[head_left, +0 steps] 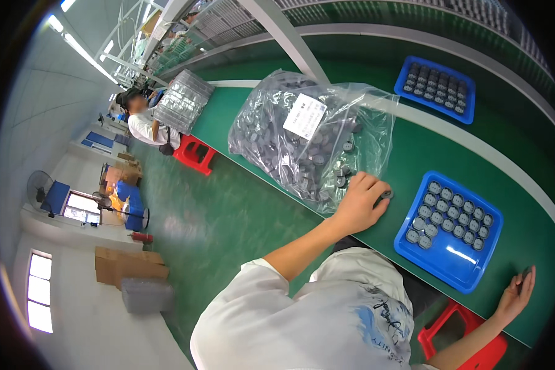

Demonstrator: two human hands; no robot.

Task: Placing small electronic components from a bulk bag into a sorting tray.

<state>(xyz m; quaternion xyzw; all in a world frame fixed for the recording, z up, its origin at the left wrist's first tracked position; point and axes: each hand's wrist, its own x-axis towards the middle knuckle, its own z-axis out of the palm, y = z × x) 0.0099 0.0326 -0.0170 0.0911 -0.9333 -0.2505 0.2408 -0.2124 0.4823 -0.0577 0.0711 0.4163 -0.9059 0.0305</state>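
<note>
My left hand (362, 198) rests by the open mouth of a clear plastic bag (271, 148), its fingers closed round a small grey round part (384, 196). Many similar dark grey parts fill the bag, which has a white label, and a few lie loose near its mouth. To the right, a blue tray (459, 271) holds rows of round grey parts (453, 213), with bare tray at its near end. Past the tray, at the right edge of the bench, my right hand (515, 297) is raised, with a small dark part (526, 272) between its fingers.
A second blue tray (407, 92) of parts lies beyond the white rail (456, 139) that runs behind the green bench (376, 231). Farther left, a wrapped stack of clear trays (184, 102) stands near a seated person (143, 126). Red stools (194, 154) are on the floor.
</note>
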